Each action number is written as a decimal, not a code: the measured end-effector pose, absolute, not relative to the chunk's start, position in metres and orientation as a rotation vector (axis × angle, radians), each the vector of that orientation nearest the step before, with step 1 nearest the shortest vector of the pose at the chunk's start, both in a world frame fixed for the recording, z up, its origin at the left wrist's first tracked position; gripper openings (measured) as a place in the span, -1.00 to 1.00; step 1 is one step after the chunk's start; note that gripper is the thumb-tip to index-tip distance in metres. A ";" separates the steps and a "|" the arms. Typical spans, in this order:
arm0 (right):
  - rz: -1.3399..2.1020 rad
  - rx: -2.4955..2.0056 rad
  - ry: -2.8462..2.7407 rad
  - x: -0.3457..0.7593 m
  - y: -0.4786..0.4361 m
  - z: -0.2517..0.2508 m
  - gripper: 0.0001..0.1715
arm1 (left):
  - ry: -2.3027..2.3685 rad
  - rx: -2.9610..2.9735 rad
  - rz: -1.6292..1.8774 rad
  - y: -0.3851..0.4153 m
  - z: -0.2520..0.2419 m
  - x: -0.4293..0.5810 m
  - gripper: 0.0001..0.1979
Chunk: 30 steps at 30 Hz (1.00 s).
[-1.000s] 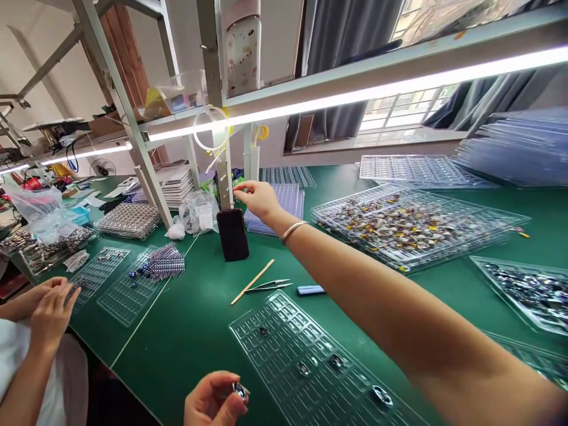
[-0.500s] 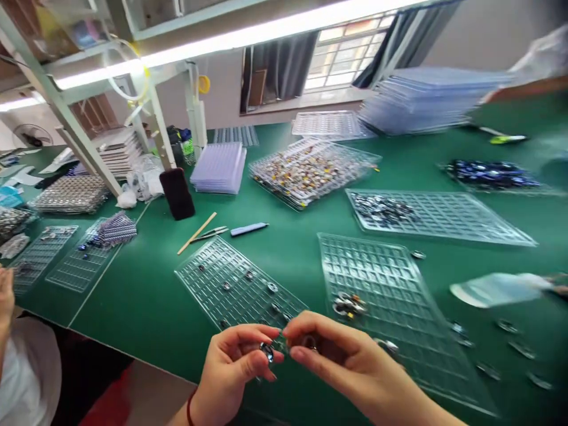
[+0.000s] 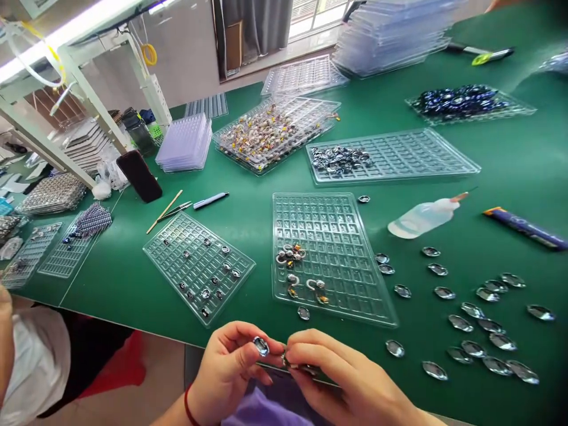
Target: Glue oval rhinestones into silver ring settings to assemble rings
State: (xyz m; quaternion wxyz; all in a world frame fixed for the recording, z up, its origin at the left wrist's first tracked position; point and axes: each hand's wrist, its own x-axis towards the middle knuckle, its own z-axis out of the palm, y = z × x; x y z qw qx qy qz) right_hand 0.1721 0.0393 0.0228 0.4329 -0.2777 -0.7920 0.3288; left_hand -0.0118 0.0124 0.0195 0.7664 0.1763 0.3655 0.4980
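Note:
My left hand (image 3: 231, 370) pinches a small oval glass gem (image 3: 261, 345) between thumb and forefinger at the table's near edge. My right hand (image 3: 341, 378) is closed right beside it, its fingertips gripping a small metal piece (image 3: 286, 358) that I can barely make out. The two hands nearly touch. Just beyond them lies a clear compartment tray (image 3: 331, 254) with a few metal rings and gems in it. Another clear tray (image 3: 199, 272) holding several small gems lies to its left.
Several loose oval gems (image 3: 470, 310) are scattered on the green table at the right, near a glue bottle (image 3: 421, 216) and a purple tube (image 3: 523, 228). Filled trays (image 3: 275, 130) and stacked trays (image 3: 394, 32) stand further back. Another person's white sleeve (image 3: 26, 361) is at the far left.
My right arm came back from reaching toward the shelf post and joined the left hand at the near edge. The view tilted down and to the right.

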 end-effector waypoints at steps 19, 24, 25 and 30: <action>0.895 -0.737 -1.833 0.166 0.032 0.019 -0.76 | 1.000 0.500 1.000 0.015 0.015 -0.006 -0.70; 0.871 -0.749 -1.857 0.161 0.033 0.014 -0.78 | 1.041 0.567 1.010 0.012 0.013 -0.011 -0.72; 0.855 -0.747 -1.866 0.161 0.033 0.015 -0.78 | 1.049 0.576 1.015 0.012 0.014 -0.012 -0.73; 0.801 -0.727 -1.897 0.160 0.033 0.018 -0.82 | 1.060 0.592 1.021 0.011 0.014 -0.013 -0.75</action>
